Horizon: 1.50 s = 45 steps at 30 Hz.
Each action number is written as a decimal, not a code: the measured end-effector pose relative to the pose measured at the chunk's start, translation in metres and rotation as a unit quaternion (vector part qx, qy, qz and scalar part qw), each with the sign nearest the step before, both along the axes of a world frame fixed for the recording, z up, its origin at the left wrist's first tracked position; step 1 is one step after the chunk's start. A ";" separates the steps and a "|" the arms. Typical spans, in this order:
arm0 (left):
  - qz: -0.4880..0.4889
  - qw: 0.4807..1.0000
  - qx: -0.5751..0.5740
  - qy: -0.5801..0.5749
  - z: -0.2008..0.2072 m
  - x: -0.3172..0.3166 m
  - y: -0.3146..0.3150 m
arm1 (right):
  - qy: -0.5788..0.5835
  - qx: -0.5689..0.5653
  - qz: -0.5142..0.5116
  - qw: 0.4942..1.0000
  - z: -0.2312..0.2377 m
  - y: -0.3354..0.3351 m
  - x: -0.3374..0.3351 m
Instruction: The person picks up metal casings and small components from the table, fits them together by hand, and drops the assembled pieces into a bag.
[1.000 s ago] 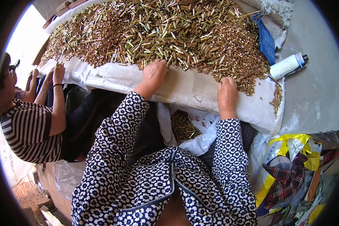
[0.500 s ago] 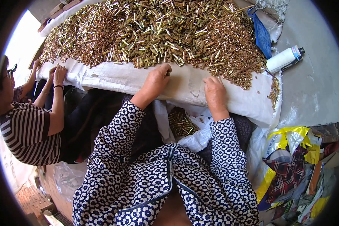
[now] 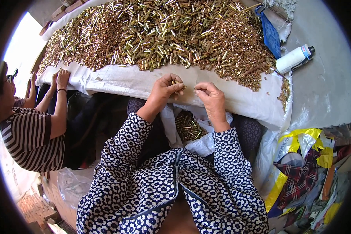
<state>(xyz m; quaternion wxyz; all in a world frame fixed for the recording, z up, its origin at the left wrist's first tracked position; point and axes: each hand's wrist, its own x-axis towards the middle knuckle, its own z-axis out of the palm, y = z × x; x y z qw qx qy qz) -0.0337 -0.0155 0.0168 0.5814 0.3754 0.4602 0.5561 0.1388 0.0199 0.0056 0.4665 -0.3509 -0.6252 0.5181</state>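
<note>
While the left hand (image 3: 161, 93) holds little gold tubes (image 3: 177, 82), the right hand (image 3: 213, 98) pinches nearby, but I cannot tell if it's empty.

The person before me: left forearm (image 3: 124, 140) and right forearm (image 3: 233, 152) extended beyond the jacket zip (image 3: 177, 177), converging. Left hand (image 3: 160, 92), forward and left of the zip: fingers curled inward. Right hand (image 3: 213, 99), forward and right of the zip: thumb and forefinger pinched, tips near the left hand's. Both wrists (image 3: 222, 125) are bare.
</note>
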 end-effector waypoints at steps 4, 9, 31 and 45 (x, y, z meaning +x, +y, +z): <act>-0.008 0.999 -0.004 -0.039 -0.002 0.003 -0.001 | 0.021 -0.028 0.010 0.999 -0.001 -0.006 0.000; -0.017 0.999 -0.007 -0.045 -0.003 0.008 -0.003 | 0.098 -0.125 0.024 0.987 0.001 -0.011 -0.001; -0.077 0.780 0.224 0.579 -0.001 0.044 0.008 | -0.296 0.244 -0.110 0.917 0.000 0.013 0.022; -0.149 0.834 0.270 0.457 0.011 0.029 -0.005 | -0.448 0.304 -0.221 0.811 -0.010 0.056 0.045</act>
